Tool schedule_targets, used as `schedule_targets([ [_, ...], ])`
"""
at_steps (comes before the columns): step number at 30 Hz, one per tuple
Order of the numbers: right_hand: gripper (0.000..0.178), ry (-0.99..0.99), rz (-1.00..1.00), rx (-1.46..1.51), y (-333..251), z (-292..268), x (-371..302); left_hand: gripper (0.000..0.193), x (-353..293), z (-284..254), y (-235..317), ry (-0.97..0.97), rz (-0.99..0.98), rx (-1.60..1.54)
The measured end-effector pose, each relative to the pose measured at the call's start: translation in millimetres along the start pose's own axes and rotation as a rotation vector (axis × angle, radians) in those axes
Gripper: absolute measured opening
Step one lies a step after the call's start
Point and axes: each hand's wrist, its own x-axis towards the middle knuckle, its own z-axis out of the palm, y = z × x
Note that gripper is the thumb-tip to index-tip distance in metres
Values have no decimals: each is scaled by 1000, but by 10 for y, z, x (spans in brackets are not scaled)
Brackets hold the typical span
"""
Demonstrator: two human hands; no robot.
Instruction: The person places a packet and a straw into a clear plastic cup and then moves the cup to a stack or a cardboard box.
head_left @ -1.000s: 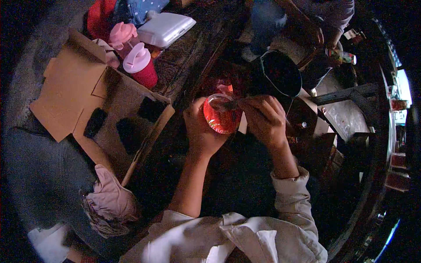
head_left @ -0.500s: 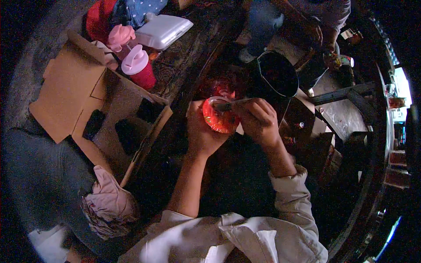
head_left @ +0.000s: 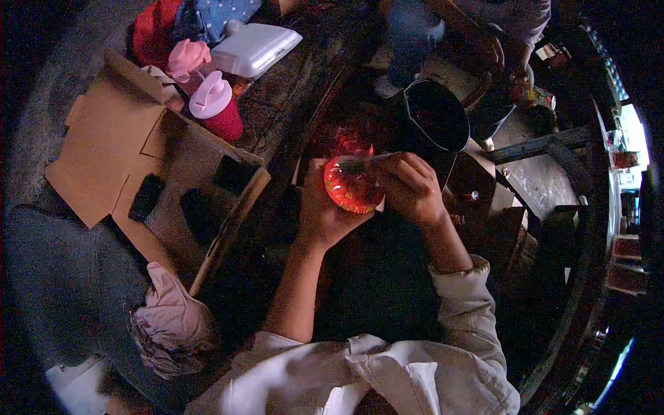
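In front of my chest, my left hand [head_left: 319,211] is closed around a glossy red rounded object [head_left: 351,191] with small yellowish marks near its lower edge. Its exact kind is hard to make out in the dim light. My right hand [head_left: 413,188] pinches a thin greyish tool [head_left: 365,161], whose flat, dark end lies over the upper part of the red object. The fingers hide most of the tool's handle. Just beyond my hands a reddish glow [head_left: 349,138] shows, too dark to tell its source.
An opened cardboard box [head_left: 114,142] with dark items lies left. Behind it stand a pink-lidded cup [head_left: 225,121] and a white foam container [head_left: 256,50]. A dark bucket [head_left: 437,116] is ahead right; another person's hand [head_left: 494,52] is beyond it. A pale pink cap [head_left: 173,311] is lower left.
The red object has tilted and shifted slightly right in my left hand, so the pale ring at its top no longer shows. My right hand has moved a little with the tool.
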Motion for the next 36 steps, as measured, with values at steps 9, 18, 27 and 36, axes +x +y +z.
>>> schedule_targets([
  [9, 26, 21, -15, -48, 44, -171, 33, 63, 54, 48, -46, 64, -43, -224],
  [18, 28, 12, -45, -70, 40, -55, 15, 55, 102, -6, 101, 2, -72, -130],
  [27, 30, 25, -51, -52, 92, 30, -99, 60, 65, -19, 84, -62, -49, -125],
  [36, 30, 19, -40, 22, 109, 45, -101, 62, 22, 26, 45, -126, -136, -225],
])
